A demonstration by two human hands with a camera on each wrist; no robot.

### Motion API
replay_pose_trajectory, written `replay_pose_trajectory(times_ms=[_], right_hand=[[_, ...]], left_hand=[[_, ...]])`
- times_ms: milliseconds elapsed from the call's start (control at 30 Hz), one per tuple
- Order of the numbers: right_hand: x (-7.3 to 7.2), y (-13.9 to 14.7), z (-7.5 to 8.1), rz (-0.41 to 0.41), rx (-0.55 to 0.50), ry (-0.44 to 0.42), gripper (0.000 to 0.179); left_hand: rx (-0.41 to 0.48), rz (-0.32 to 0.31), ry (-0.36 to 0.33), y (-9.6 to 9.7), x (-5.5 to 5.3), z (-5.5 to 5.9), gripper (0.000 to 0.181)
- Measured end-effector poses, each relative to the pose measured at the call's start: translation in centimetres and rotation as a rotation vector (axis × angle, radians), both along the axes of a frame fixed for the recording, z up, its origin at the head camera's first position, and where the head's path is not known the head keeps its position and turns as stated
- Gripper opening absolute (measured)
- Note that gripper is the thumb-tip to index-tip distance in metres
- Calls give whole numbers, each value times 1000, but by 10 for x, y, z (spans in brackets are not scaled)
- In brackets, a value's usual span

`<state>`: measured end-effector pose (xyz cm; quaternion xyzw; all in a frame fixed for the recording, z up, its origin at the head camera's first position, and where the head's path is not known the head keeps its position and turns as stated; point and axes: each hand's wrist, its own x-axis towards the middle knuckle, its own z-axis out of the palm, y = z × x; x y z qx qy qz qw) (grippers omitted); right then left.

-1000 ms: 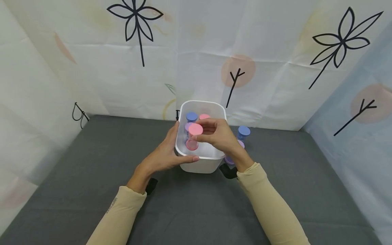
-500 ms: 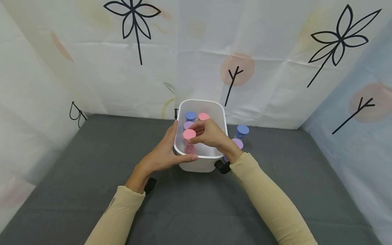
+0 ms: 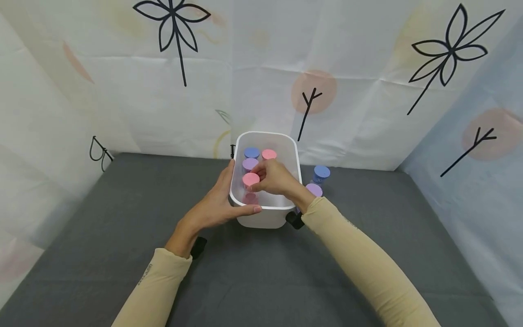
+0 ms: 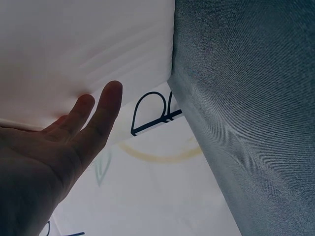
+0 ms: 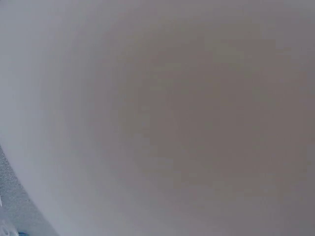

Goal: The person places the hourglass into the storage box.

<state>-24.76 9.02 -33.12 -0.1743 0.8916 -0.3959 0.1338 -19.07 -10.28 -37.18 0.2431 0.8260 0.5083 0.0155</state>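
A white plastic bin [image 3: 265, 220] stands on the table. My left hand [image 3: 214, 204] lies against its left side with straight fingers, the thumb along the front rim; the left wrist view shows the fingertips touching the bin's wall. Inside the bin, my right hand [image 3: 279, 180] pinches a small clear jar with a pink lid [image 3: 250, 178] near the front left corner. Behind it in the bin are a purple-lidded jar [image 3: 250, 164], a blue-lidded jar [image 3: 251, 153] and another pink-lidded jar [image 3: 268, 154]. A blurred pale surface fills most of the right wrist view.
To the bin's right, a blue-lidded jar [image 3: 321, 173] and a purple-lidded jar [image 3: 314, 190] stand on the grey cloth [image 3: 367, 218], partly behind my right forearm. Patterned white curtains [image 3: 261, 91] close off the back and sides.
My right hand has carried the pink-lidded jar left and down, deeper into the bin, uncovering the purple lid behind it. My left hand has kept its place on the bin.
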Motion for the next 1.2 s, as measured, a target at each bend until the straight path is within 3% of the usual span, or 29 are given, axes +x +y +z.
replay_pose_trajectory(times_ms=[100, 300, 600, 767, 1033, 1200], right_hand=[[-1, -1, 0, 4, 8, 7, 42], [0, -3, 2, 23, 17, -3, 45], [1, -4, 1, 34, 33, 10, 46], [2, -3, 1, 13, 23, 9, 47], [7, 4, 6, -40, -35, 11, 49], [11, 14, 14, -41, -152, 29, 56]], left_hand=[[9, -4, -19, 2, 6, 9, 128], [21, -18, -50, 6, 24, 39, 123], [11, -13, -56, 5, 26, 41, 122], [9, -8, -47, 5, 23, 35, 123], [-7, 3, 14, 0, 3, 2, 126], [-11, -5, 16, -2, 1, -2, 125]])
